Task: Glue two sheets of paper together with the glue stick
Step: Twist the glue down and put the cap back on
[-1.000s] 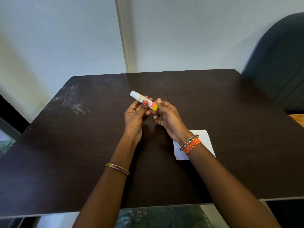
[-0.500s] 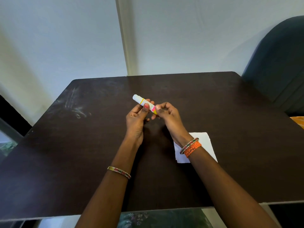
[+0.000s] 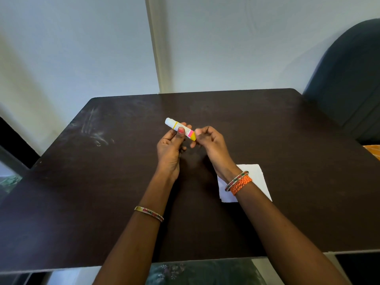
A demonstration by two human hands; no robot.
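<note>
Glue stick held across both hands, cap end pointing up-left

Nearest you, the white paper (image 3: pixel 258 173) lies flat on the counter (image 3: pixel 82 192) at lower right of centre, partly under your right wrist. Farther up, at frame centre, your left hand (image 3: pixel 170 149) has its fingers (image 3: pixel 181 131) closed round the glue stick (image 3: pixel 181 129); its long axis slants from the white cap at upper left to the yellow base at lower right. Your right hand (image 3: pixel 211 145) pinches that base, probably to twist it.
</note>
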